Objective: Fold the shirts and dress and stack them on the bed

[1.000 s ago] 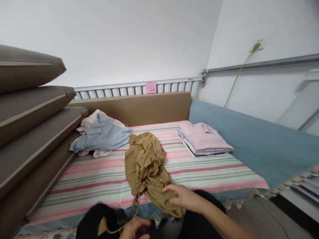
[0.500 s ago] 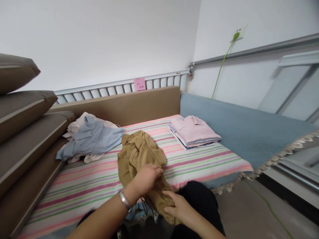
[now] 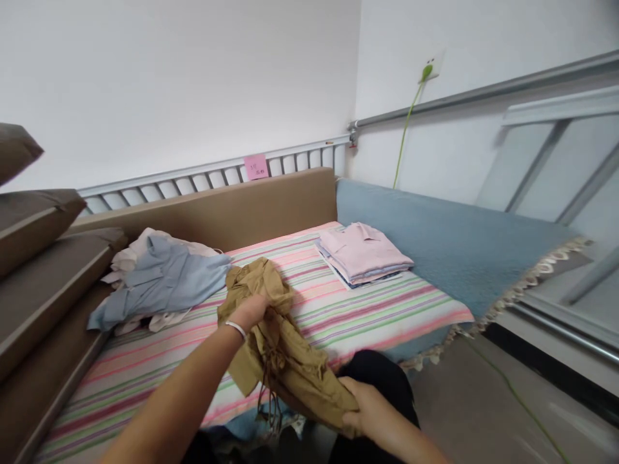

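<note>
A crumpled olive-brown garment with drawstrings (image 3: 285, 348) stretches between my two hands over the front edge of the bed; its kind is hard to make out in the folds. My left hand (image 3: 252, 309), with a silver bracelet at the wrist, is closed on the upper part, fingers partly hidden by cloth. At the lower right end my right hand (image 3: 360, 406) grips the garment between thumb and fingers. Thin cords dangle below its middle. To the left lies a loose heap with a light blue garment (image 3: 169, 277) on top of pale ones.
A folded stack topped by a pink shirt (image 3: 367, 248) sits at the right on the striped sheet (image 3: 387, 316). Brown cushions (image 3: 33, 283) are piled at the left. A blue-covered side (image 3: 435, 245) and brown padded board (image 3: 242, 216) border the bed. A green cable (image 3: 409, 135) hangs from a socket.
My left hand has come up from the cords near my lap and closed on the garment's upper part. The garment is now lifted and drawn out between both hands. The view has turned right.
</note>
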Available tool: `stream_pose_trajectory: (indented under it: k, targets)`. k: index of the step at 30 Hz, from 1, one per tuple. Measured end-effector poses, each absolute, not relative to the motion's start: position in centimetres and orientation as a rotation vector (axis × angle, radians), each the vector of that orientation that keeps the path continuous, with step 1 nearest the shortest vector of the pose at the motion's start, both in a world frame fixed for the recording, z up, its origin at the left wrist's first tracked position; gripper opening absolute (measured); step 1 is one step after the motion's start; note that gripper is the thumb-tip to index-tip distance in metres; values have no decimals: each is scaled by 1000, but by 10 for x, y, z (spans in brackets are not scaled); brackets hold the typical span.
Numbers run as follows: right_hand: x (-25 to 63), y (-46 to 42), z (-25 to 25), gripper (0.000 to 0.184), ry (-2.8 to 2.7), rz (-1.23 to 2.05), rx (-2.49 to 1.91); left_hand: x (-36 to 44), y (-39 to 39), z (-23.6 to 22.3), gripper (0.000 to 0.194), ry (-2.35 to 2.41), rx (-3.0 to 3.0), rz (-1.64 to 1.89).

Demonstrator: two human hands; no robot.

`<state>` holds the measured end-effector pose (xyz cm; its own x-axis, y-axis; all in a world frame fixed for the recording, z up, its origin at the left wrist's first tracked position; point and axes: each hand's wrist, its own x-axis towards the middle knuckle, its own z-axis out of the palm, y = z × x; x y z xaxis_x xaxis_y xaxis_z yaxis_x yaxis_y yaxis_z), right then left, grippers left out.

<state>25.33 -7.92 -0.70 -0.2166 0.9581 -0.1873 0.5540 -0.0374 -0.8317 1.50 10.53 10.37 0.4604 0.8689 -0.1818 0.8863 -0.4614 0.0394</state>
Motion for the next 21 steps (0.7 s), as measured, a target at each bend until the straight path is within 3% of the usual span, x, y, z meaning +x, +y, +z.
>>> stream_pose_trajectory:
  k: [3, 6, 14, 18, 21]
  targets:
    - [267, -43, 32, 21, -1913, 984, -1523, -28, 111, 156, 14, 1624, 2540, -66]
    - [276, 6, 103, 13, -1950, 615, -1575, -62, 105, 219, 13, 1706, 2549, 223]
    - [258, 59, 319, 23, -1960, -158, -1412, -128, 55, 367, 29, 2020, 2534, 818]
    - [234, 41, 396, 27, -1972, -455, -1291, -150, 21, 417, 35, 2398, 2556, 783]
    - [222, 19, 443, 35, -1889, -557, -1217, -156, -11, 443, 51, 2548, 2480, 1066]
